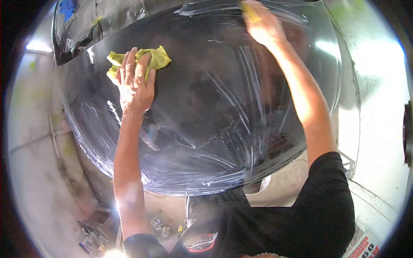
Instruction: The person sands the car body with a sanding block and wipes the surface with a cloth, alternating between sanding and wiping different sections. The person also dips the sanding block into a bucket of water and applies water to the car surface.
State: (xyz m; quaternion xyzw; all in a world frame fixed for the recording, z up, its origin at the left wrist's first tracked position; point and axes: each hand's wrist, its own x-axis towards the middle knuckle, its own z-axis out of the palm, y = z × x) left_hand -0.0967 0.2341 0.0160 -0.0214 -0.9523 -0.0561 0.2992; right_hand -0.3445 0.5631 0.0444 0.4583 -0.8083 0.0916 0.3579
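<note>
One broad glossy black panel [185,103] dominates, white streaks [248,90] smeared across it, dense along near edge. On it, left hand [136,81], fingers slightly parted, holds bunched yellow cloth [161,58] to surface; well apart, right hand [265,28], blurred, closed round smaller yellow piece [252,15] near far edge. Risk, I'd guess: trapped grit scratching gloss, or uneven pressure leaving smears.
</note>
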